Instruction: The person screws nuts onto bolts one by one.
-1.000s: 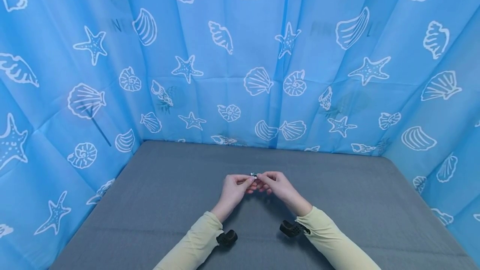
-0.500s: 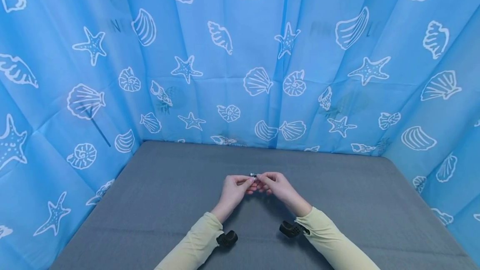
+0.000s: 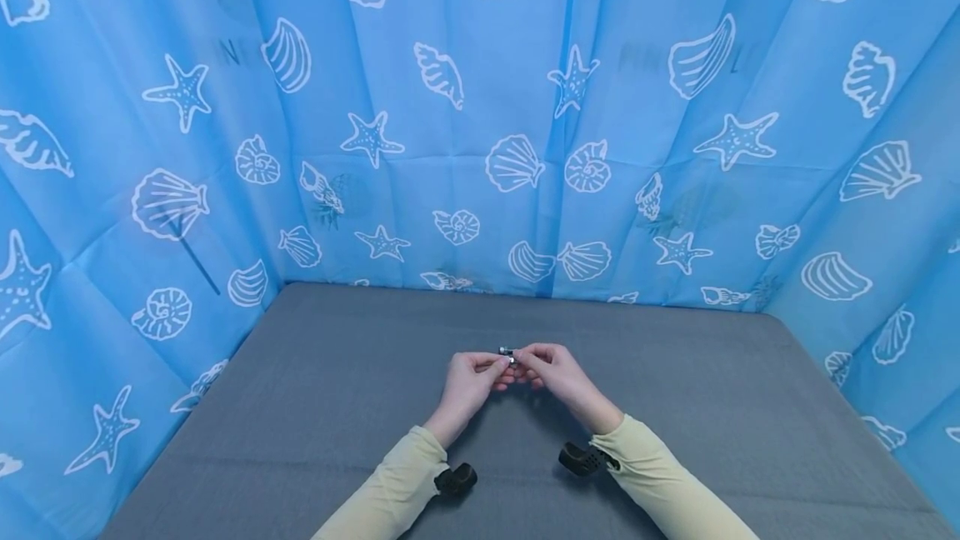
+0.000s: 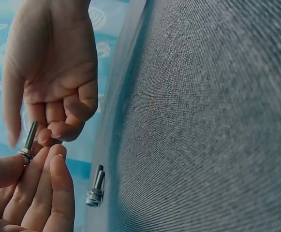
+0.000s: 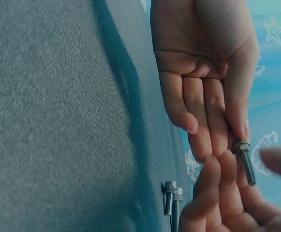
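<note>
My left hand (image 3: 468,386) pinches a small metal bolt (image 4: 31,135) by its head end between thumb and fingers. A nut (image 5: 243,145) and washer sit near that end, and the threaded shank points toward my right hand (image 3: 553,369). In the right wrist view, the right thumb (image 5: 278,162) stands off to one side of the shank, while the other right fingers (image 5: 210,183) lie loosely curled beneath, meeting the left fingertips. Two more bolts (image 5: 169,195) with hardware at their heads lie side by side on the table just beyond the hands.
The grey cloth-covered table (image 3: 360,332) spreads around both hands. Blue curtains (image 3: 465,132) with white shell and starfish prints enclose its back and sides. Black wrist cameras (image 3: 579,458) hang below the cream sleeves (image 3: 667,482).
Both hands stay over the same spot. The left hand and the held bolt have come very slightly toward the person, and the view has shifted a little.
</note>
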The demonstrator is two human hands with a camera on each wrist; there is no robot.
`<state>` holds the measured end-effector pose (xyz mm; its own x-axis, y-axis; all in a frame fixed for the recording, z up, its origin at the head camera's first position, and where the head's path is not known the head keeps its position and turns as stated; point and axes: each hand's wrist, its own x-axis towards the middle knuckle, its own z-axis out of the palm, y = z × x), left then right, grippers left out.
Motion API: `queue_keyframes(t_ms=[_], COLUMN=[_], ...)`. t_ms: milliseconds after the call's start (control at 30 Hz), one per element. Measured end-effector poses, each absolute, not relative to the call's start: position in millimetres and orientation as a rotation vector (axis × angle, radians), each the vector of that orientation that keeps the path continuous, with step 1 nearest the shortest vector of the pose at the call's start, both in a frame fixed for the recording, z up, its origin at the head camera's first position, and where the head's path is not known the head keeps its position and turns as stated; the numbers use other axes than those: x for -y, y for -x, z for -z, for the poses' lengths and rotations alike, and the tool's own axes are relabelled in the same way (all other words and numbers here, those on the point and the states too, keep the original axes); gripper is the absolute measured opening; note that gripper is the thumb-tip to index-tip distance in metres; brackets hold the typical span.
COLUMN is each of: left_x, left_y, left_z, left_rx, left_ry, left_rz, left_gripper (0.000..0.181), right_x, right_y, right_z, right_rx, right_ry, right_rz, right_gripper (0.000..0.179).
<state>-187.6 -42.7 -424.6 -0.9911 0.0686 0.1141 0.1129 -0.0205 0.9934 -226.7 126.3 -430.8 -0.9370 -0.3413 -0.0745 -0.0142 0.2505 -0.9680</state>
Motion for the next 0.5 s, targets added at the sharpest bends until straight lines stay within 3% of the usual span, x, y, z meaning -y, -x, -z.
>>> queue_keyframes(t_ms=[500], left_x=[40.1], left_y=[186.2], left_z=[421.9], left_rx=[2.179], left_ry=[0.156], left_rz=[2.187], left_gripper=[0.017], right_x=[-125.0], right_y=[226.9], right_z=[432.8], right_rx=[-2.280], right_ry=[0.391], right_rz=[1.728], right_gripper=[0.027])
